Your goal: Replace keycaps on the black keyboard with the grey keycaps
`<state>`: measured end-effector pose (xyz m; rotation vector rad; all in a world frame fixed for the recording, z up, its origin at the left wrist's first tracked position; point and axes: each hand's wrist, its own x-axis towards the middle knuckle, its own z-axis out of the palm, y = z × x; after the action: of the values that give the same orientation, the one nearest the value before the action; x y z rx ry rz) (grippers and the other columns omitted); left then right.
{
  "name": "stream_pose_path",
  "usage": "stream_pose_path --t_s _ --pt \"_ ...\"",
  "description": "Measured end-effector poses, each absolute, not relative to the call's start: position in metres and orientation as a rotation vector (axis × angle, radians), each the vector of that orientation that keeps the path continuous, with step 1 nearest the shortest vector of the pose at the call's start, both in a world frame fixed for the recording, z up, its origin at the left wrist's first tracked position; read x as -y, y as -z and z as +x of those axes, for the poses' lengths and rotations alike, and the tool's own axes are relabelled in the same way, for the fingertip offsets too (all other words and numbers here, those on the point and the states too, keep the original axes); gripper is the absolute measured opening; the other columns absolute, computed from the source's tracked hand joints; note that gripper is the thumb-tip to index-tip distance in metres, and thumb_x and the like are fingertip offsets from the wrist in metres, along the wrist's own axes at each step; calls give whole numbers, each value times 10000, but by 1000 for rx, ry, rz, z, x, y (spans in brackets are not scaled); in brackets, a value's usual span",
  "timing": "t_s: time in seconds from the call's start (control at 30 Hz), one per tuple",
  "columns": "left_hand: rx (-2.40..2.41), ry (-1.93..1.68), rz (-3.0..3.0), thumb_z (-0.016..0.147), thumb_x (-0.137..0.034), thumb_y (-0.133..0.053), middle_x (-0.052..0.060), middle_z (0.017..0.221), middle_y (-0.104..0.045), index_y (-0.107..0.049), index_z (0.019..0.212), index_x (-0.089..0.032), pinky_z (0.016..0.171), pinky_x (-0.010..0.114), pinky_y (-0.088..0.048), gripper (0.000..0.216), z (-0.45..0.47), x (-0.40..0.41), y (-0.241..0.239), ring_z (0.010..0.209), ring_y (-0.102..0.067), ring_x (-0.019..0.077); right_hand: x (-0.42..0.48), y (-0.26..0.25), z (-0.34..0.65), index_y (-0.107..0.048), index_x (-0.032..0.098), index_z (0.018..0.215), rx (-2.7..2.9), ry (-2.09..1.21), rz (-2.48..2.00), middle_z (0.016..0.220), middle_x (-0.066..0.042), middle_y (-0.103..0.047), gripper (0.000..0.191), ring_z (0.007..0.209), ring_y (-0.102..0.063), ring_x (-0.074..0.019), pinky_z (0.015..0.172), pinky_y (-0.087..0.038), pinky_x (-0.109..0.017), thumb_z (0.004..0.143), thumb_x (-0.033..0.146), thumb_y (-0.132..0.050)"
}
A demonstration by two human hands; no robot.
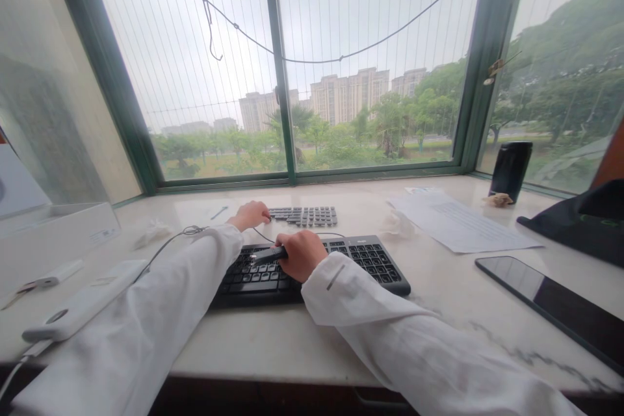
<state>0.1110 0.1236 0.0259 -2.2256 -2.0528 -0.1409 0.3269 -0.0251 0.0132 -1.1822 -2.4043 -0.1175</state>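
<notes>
A black keyboard [263, 286] lies in front of me, with open square sockets showing at its right end. My right hand [303, 253] is closed around a short, black brush-like tool [269, 255]. The tool points left, and its pale tip is at the keys on the left half. Behind the keyboard, loose dark keycaps [314, 215] are laid out in rows. My left hand [250, 215] rests at the left end of these rows with its fingers drawn together. Whatever is between those fingertips is hidden.
A white power strip [92, 299] and a white box [78, 227] are at left. Crumpled tissue [397, 224], printed paper [455, 221], a black phone [550, 305], a black cylinder [511, 172] and a black bag [585, 221] are at right. A window stands behind.
</notes>
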Motion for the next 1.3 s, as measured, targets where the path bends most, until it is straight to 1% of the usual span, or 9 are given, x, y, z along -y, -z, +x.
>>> stream_pose_path --t_s 0.3,0.57,0.8,0.93,1.07,1.17,1.3 --pt "2013 139 -2203 744 -335 -636 43 997 -739 -750 953 -305 839 295 -486 241 115 -129 -24 966 -654 221 25 -14 328 -696 247 1010 2413 118 -1173 815 -78 -715 269 792 -664 -238 715 -432 -323 819 284 -511" --pt "1978 116 -2189 729 -326 -639 47 992 -738 -753 930 -297 844 300 -483 233 119 -131 -24 961 -657 231 26 -15 328 -690 248 1016 2435 119 -1185 823 -78 -715 267 794 -663 -235 715 -431 -322 815 291 -520" --pt "1967 140 -2202 742 -294 -628 19 1023 -737 -715 1010 -304 872 292 -471 282 120 -130 -24 1005 -646 214 24 -13 328 -689 254 992 2420 134 -1171 799 -76 -714 262 763 -658 -238 696 -428 -326 847 321 -483" --pt "1975 150 -2205 744 -300 -634 14 1019 -738 -715 1005 -306 863 297 -473 274 121 -129 -24 995 -650 216 23 -12 327 -690 252 994 2420 133 -1167 796 -74 -711 258 766 -658 -237 689 -425 -319 826 313 -504" --pt "1990 173 -2197 738 -289 -646 9 1003 -742 -722 993 -299 833 276 -473 266 123 -125 -27 959 -661 203 24 -12 327 -691 258 1013 2430 125 -1178 819 -75 -712 274 795 -660 -240 702 -427 -316 801 283 -519" --pt "1987 209 -2201 749 -295 -642 -2 990 -746 -724 993 -297 798 261 -473 257 124 -119 -33 917 -669 189 24 -12 328 -689 263 1011 2421 139 -1178 810 -72 -713 274 788 -664 -246 688 -427 -319 806 290 -511" --pt "1935 282 -2229 784 -328 -622 -23 958 -751 -717 1008 -303 777 245 -461 245 122 -104 -46 923 -662 178 23 -14 329 -681 267 1003 2387 135 -1197 807 -63 -716 257 770 -664 -239 675 -421 -312 819 303 -505"
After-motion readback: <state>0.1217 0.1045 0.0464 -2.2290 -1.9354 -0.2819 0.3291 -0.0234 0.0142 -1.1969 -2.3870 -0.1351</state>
